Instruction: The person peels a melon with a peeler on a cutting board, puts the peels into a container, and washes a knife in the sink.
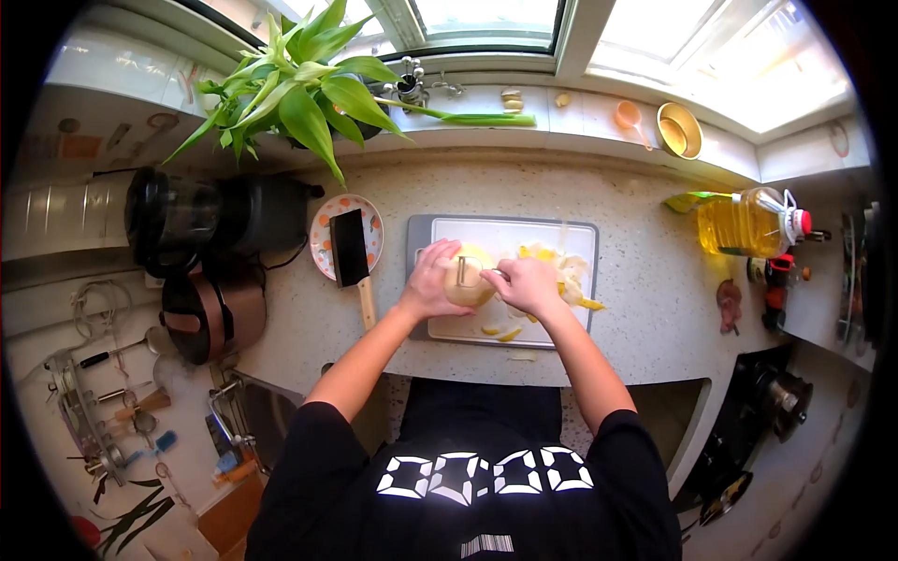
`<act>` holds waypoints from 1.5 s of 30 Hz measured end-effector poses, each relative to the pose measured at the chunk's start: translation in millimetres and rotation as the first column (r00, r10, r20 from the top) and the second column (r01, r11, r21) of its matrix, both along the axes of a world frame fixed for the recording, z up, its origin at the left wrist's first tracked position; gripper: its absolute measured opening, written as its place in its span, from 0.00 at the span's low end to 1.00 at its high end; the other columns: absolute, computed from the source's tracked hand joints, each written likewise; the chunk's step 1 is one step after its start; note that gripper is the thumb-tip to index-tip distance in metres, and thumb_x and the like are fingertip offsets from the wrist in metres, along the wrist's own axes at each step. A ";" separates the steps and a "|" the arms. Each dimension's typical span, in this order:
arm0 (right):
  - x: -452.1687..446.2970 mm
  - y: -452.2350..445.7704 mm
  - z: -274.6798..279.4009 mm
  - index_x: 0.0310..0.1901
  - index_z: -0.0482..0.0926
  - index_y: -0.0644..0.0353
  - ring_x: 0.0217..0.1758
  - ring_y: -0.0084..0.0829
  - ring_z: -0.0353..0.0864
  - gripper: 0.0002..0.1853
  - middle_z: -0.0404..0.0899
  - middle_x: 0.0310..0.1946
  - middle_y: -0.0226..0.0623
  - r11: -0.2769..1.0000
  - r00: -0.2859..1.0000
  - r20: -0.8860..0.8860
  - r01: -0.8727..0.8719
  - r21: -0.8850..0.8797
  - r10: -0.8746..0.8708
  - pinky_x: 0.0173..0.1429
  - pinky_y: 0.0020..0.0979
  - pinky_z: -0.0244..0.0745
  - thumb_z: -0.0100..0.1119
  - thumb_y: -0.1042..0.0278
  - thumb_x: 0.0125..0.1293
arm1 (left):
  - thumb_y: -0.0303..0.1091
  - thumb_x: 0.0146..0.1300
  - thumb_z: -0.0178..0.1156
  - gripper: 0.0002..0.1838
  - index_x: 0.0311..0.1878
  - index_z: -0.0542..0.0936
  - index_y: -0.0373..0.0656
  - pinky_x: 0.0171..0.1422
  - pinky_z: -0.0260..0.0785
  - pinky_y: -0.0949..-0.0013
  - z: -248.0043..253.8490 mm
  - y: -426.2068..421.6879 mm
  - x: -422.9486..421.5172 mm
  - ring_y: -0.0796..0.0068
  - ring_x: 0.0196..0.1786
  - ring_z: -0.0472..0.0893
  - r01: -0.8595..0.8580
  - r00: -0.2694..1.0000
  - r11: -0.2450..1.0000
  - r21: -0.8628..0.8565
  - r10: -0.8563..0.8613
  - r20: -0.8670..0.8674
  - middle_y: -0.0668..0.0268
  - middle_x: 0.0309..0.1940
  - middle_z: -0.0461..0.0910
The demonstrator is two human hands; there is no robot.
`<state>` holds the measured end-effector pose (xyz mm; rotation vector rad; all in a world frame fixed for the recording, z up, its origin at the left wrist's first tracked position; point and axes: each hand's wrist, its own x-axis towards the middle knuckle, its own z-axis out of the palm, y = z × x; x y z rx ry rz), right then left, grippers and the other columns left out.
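Over a white cutting board with a grey edge [421, 252], my left hand [431, 280] is closed around the left side of a pale, round, peeled-looking piece of produce [470, 292]. My right hand [528, 284] grips the handle of a peeler [464, 271], whose metal head rests against the produce. Yellowish peels [572, 273] lie on the board to the right of my right hand, and a few more [510, 334] lie below the produce.
Left of the board, a cleaver [349, 248] rests on a dotted plate [323, 229]. Black appliances [253, 215] stand farther left. An oil bottle [739, 224] is at the right. A leafy plant [309, 93] and a yellow bowl [678, 131] are on the sill.
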<state>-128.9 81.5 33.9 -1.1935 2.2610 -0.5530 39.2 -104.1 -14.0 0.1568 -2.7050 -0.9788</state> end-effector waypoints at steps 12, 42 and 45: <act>-17.6 110.9 -57.1 0.31 0.89 0.50 0.30 0.47 0.86 0.24 0.85 0.24 0.39 0.963 0.963 -0.090 0.260 0.074 -0.253 0.35 0.44 0.79 0.62 0.37 0.70 | 0.60 0.32 0.86 0.61 0.70 0.71 0.40 0.82 0.61 0.47 2.0 2.3 -2.2 0.45 0.73 0.69 -0.008 1.000 1.000 -0.018 0.008 0.008 0.53 0.67 0.73; -23.7 104.1 -39.3 0.30 0.88 0.51 0.31 0.45 0.87 0.24 0.86 0.25 0.39 0.969 0.983 -0.101 0.170 0.181 -0.154 0.36 0.44 0.80 0.62 0.38 0.70 | 0.59 0.30 0.87 0.61 0.69 0.72 0.41 0.80 0.61 0.47 3.5 6.1 -2.5 0.46 0.72 0.71 -0.038 0.999 0.999 -0.022 0.038 -0.023 0.54 0.67 0.75; -17.5 96.2 -23.8 0.30 0.88 0.51 0.32 0.45 0.87 0.23 0.85 0.25 0.40 0.980 0.986 -0.030 0.165 0.111 -0.162 0.36 0.43 0.80 0.62 0.39 0.71 | 0.60 0.29 0.87 0.62 0.70 0.71 0.41 0.80 0.61 0.47 2.6 10.6 -0.5 0.46 0.72 0.71 -0.030 0.999 0.999 -0.029 0.029 -0.021 0.54 0.67 0.75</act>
